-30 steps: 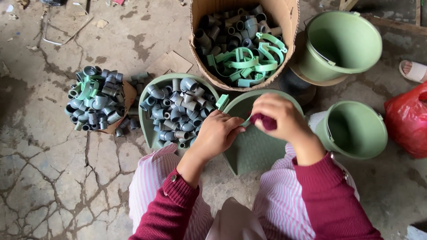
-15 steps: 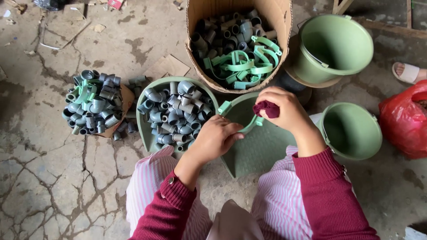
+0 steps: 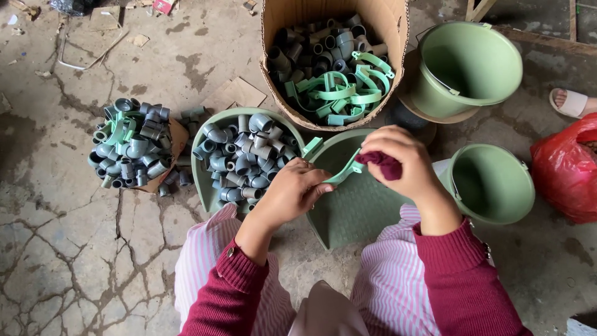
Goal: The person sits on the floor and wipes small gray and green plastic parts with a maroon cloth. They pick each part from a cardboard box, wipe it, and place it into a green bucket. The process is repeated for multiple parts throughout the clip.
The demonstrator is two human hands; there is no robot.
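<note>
My left hand [image 3: 292, 190] grips a light green plastic clamp [image 3: 346, 170] by its lower end, above a green dustpan-shaped tray [image 3: 354, 211] that lies between my knees. My right hand [image 3: 401, 162] is closed on a dark red cloth [image 3: 384, 163] and presses it against the clamp's upper end. A second green tray [image 3: 208, 165] to the left is heaped with grey pipe elbows [image 3: 245, 155]. Behind both stands a cardboard box [image 3: 392, 25] holding grey fittings and several green clamps [image 3: 339, 84].
A pile of grey fittings [image 3: 130, 146] sits on cardboard on the cracked concrete floor at left. Two green buckets [image 3: 469, 65] [image 3: 494, 183] stand at right, beside a red plastic bag [image 3: 566, 168]. Another person's sandalled foot [image 3: 572, 102] shows at the right edge.
My right hand with the cloth has slid down and right along the clamp. My left hand has stayed on the clamp's lower end, shifting slightly left.
</note>
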